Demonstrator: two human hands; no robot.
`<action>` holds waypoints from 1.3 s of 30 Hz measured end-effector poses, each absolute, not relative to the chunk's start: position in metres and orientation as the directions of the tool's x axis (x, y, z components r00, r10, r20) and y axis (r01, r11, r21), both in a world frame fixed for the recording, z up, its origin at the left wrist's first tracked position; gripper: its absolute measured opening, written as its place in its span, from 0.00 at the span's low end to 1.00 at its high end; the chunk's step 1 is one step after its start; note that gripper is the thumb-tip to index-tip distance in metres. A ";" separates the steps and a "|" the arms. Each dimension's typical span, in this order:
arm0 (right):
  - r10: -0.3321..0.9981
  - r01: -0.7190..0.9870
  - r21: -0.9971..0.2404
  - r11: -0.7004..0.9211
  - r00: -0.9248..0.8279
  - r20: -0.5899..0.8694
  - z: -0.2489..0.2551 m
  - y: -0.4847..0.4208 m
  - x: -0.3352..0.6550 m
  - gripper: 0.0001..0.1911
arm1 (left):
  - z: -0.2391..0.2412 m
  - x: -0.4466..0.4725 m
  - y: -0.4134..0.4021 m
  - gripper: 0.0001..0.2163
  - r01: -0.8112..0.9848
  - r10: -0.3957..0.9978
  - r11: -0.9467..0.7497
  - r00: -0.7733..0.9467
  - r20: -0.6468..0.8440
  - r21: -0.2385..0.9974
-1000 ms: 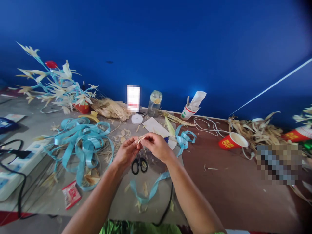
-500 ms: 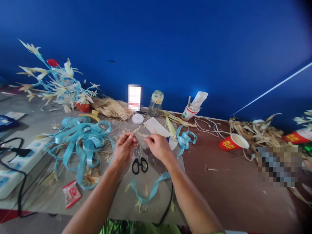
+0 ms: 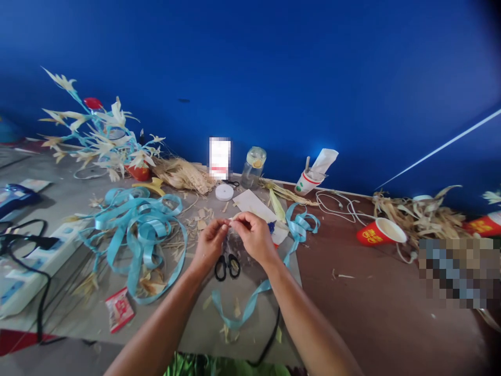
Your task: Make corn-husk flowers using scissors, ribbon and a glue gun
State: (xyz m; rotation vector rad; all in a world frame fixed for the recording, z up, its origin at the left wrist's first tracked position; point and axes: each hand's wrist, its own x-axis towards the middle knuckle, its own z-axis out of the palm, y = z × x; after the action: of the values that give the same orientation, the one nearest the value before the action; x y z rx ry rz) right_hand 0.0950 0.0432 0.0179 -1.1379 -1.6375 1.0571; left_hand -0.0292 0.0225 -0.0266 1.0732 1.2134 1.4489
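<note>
My left hand and my right hand meet above the table, fingertips pinched together on a small pale strip of dried husk. Both hands are closed on it. Black-handled scissors lie on the table just below my hands. A loose pale-blue ribbon strip curls on the table between my forearms.
A tangle of blue ribbon lies left, with a husk-flower arrangement behind it. A glass jar, white tape roll, paper cup, tipped red cup, dried husks and a white cable sit farther back. A power strip lies at the left edge.
Half a second ago my hands were apart, each pinching an end of husk; now they have come back together, fingertips touching over the strip. The view shifted slightly.
</note>
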 end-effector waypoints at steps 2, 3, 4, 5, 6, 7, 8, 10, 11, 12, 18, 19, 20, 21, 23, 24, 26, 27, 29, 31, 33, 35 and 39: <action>0.975 0.181 -0.967 0.180 -0.163 0.151 0.020 0.045 0.098 0.08 | -0.029 -0.030 0.023 0.09 -0.061 0.984 -0.063 -0.171 0.052 0.996; 0.982 0.151 -0.976 0.156 -0.132 0.136 0.021 0.046 0.100 0.08 | -0.030 -0.031 0.024 0.08 -0.018 0.982 -0.067 -0.180 0.063 0.998; 0.987 0.119 -0.984 0.135 -0.104 0.123 0.022 0.047 0.102 0.08 | -0.032 -0.032 0.025 0.08 0.040 0.975 -0.083 -0.202 0.090 0.996; 0.991 0.086 -0.989 0.120 -0.078 0.113 0.024 0.048 0.104 0.08 | -0.034 -0.033 0.026 0.07 0.111 0.964 -0.106 -0.232 0.130 0.988; 0.992 0.048 -0.993 0.112 -0.057 0.109 0.027 0.049 0.107 0.08 | -0.037 -0.035 0.028 0.05 0.183 0.948 -0.132 -0.264 0.178 0.974; 0.993 0.002 -0.994 0.113 -0.040 0.113 0.030 0.049 0.110 0.09 | -0.039 -0.036 0.029 0.04 0.249 0.930 -0.153 -0.292 0.225 0.956; 0.992 -0.052 -0.991 0.122 -0.022 0.124 0.035 0.049 0.113 0.09 | -0.041 -0.038 0.031 0.02 0.299 0.915 -0.162 -0.311 0.257 0.940; 0.988 -0.168 -0.974 0.151 0.027 0.149 0.044 0.049 0.120 0.10 | -0.044 -0.042 0.032 0.03 0.324 0.909 -0.139 -0.334 0.250 0.936; 0.986 -0.216 -0.962 0.164 0.055 0.156 0.048 0.049 0.124 0.11 | -0.045 -0.042 0.032 0.07 0.303 0.917 -0.117 -0.332 0.220 0.946; 0.984 -0.251 -0.952 0.174 0.083 0.158 0.052 0.049 0.127 0.11 | -0.045 -0.042 0.031 0.11 0.273 0.929 -0.098 -0.319 0.186 0.957; 0.998 -0.271 -0.962 0.022 -0.051 0.037 0.041 0.052 0.122 0.08 | -0.043 -0.036 0.024 0.20 0.278 0.946 -0.192 -0.204 0.254 0.941; 0.996 -0.264 -0.965 0.003 -0.082 0.025 0.037 0.052 0.120 0.08 | -0.042 -0.035 0.024 0.19 0.330 0.927 -0.219 -0.222 0.301 0.918; 0.994 -0.259 -0.966 -0.007 -0.103 0.021 0.034 0.052 0.117 0.08 | -0.041 -0.035 0.024 0.17 0.387 0.902 -0.241 -0.248 0.352 0.890; 0.993 -0.255 -0.967 -0.008 -0.118 0.022 0.032 0.052 0.115 0.08 | -0.040 -0.036 0.024 0.17 0.441 0.874 -0.256 -0.275 0.401 0.860; 0.991 -0.240 -0.971 -0.007 -0.128 0.024 0.030 0.050 0.112 0.07 | -0.038 -0.036 0.025 0.17 0.495 0.825 -0.271 -0.323 0.464 0.826; 0.991 -0.225 -0.974 -0.007 -0.129 0.023 0.029 0.050 0.111 0.07 | -0.036 -0.036 0.025 0.18 0.488 0.812 -0.277 -0.342 0.474 0.828; 0.990 -0.174 -0.985 -0.006 -0.137 0.018 0.028 0.048 0.109 0.07 | -0.032 -0.034 0.025 0.18 0.404 0.813 -0.290 -0.374 0.446 0.868; 0.990 -0.142 -0.990 -0.003 -0.142 0.018 0.028 0.047 0.108 0.07 | -0.029 -0.033 0.024 0.17 0.321 0.833 -0.290 -0.380 0.403 0.902; 0.988 -0.075 -0.997 0.006 -0.156 0.017 0.027 0.046 0.105 0.07 | -0.025 -0.031 0.023 0.15 0.064 0.906 -0.237 -0.346 0.244 0.969; 0.987 -0.017 -1.000 0.011 -0.162 0.013 0.026 0.046 0.102 0.07 | -0.021 -0.032 0.023 0.12 -0.263 0.965 -0.130 -0.255 0.061 0.956; 0.987 0.017 -1.000 0.005 -0.160 0.002 0.025 0.047 0.100 0.07 | -0.018 -0.034 0.023 0.12 -0.529 0.987 -0.040 -0.155 -0.050 0.848; 0.988 0.023 -1.000 -0.008 -0.155 -0.011 0.023 0.048 0.100 0.07 | -0.016 -0.038 0.024 0.14 -0.681 0.993 0.001 -0.086 -0.081 0.732; 0.990 0.005 -1.000 -0.018 -0.143 -0.018 0.022 0.048 0.100 0.08 | -0.013 -0.044 0.025 0.17 -0.782 0.997 0.060 0.016 -0.076 0.620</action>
State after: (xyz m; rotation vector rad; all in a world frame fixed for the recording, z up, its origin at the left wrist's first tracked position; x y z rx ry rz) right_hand 0.1005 0.0481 0.0219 -1.1539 -1.3084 1.3264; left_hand -0.0437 0.0245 -0.0133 0.4702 0.5757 1.4649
